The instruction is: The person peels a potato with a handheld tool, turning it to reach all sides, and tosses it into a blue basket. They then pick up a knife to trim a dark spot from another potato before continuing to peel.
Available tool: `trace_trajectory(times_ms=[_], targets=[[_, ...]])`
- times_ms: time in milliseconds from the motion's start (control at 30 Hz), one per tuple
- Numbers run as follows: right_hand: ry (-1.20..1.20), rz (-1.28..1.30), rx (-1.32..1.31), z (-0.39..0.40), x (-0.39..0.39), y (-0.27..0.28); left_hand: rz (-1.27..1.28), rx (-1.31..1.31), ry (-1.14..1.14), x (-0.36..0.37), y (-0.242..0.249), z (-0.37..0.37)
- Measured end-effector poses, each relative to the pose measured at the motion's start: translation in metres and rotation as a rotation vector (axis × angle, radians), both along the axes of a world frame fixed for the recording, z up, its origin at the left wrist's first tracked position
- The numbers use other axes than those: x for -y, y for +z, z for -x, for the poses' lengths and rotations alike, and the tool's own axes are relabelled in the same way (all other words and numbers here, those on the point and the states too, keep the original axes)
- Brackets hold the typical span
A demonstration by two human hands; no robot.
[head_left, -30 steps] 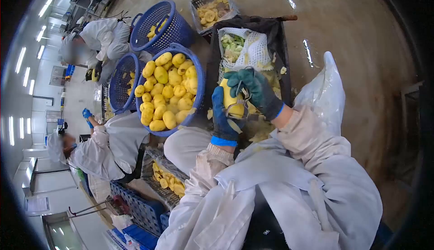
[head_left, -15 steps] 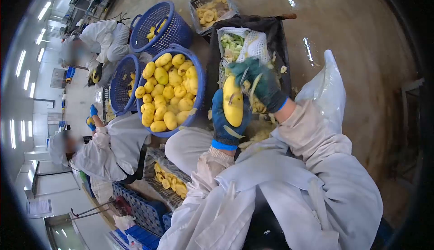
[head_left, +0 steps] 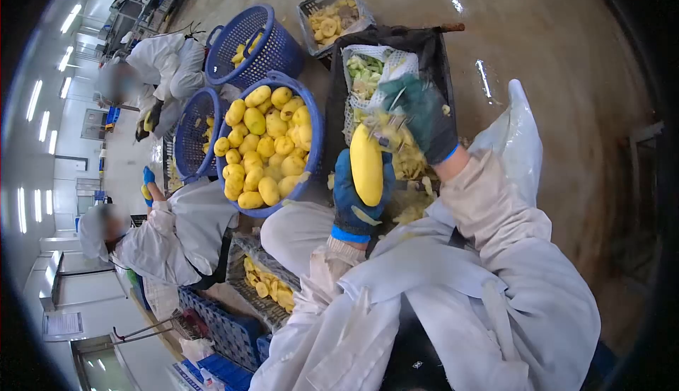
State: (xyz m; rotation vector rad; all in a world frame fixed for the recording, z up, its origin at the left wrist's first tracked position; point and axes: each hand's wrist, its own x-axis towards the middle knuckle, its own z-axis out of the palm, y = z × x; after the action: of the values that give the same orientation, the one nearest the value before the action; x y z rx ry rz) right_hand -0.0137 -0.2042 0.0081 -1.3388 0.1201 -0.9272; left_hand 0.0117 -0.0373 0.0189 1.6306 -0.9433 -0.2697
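Note:
My left hand (head_left: 353,196), in a blue glove, is wrapped round a peeled yellow mango (head_left: 366,166) that stands upright in its fingers. A strip of peel clings to that glove. My right hand (head_left: 424,118), in a dark green glove, is closed on a peeler (head_left: 387,130), blurred by motion, just right of the mango's upper end. Beneath both hands is a black-lined crate (head_left: 442,72) with a white mesh liner (head_left: 396,65) and green and yellow peelings (head_left: 364,76).
A blue basket (head_left: 316,136) full of yellow mangoes stands left of my hands, with two more blue baskets (head_left: 286,44) (head_left: 187,133) behind. Crates of cut pieces (head_left: 329,23) (head_left: 269,285) lie above and below. Two people (head_left: 166,235) (head_left: 166,65) in white work at the left.
My right hand has moved up and slightly right, off the mango's face. The loose strip near it is gone, and the mango's front looks smoother.

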Motion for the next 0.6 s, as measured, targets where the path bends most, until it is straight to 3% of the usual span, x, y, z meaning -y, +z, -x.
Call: trace_trajectory(times_ms=[67,133,167,233,300,333,367,433,500,567,600], targets=[[0.348,-0.462,0.101,0.0,-0.026,-0.006,-0.113,0.302,-0.011,-0.001,-0.018,-0.004],[0.013,-0.064,-0.027,-0.006,0.009,-0.024,-0.106,0.27,-0.057,-0.004,-0.021,-0.004],[-0.152,0.135,-0.082,-0.007,0.02,-0.016,-0.04,0.09,-0.096,-0.005,-0.016,-0.005],[-0.078,0.024,-0.032,0.004,0.012,-0.007,0.107,-0.269,-0.177,-0.001,-0.005,-0.011],[0.073,0.106,0.018,0.006,-0.016,-0.003,0.302,-0.701,-0.287,-0.001,-0.008,-0.009],[0.408,-0.189,0.132,0.008,-0.031,0.003,0.442,-0.964,-0.345,-0.002,-0.013,-0.01],[0.341,-0.284,0.034,0.008,-0.042,0.014,0.567,-1.211,-0.379,-0.002,-0.018,-0.011],[0.232,-0.196,0.017,-0.009,0.005,-0.009,0.472,-1.076,-0.331,-0.007,-0.021,-0.008],[0.124,-0.277,0.134,-0.011,0.029,-0.014,0.467,-1.245,-0.295,-0.007,-0.01,-0.011],[0.007,-0.259,0.045,-0.005,0.02,-0.001,0.551,-1.742,-0.255,-0.006,0.006,-0.009],[0.167,-0.288,0.06,-0.003,0.004,-0.001,0.514,-1.643,-0.284,-0.007,-0.003,-0.008]])
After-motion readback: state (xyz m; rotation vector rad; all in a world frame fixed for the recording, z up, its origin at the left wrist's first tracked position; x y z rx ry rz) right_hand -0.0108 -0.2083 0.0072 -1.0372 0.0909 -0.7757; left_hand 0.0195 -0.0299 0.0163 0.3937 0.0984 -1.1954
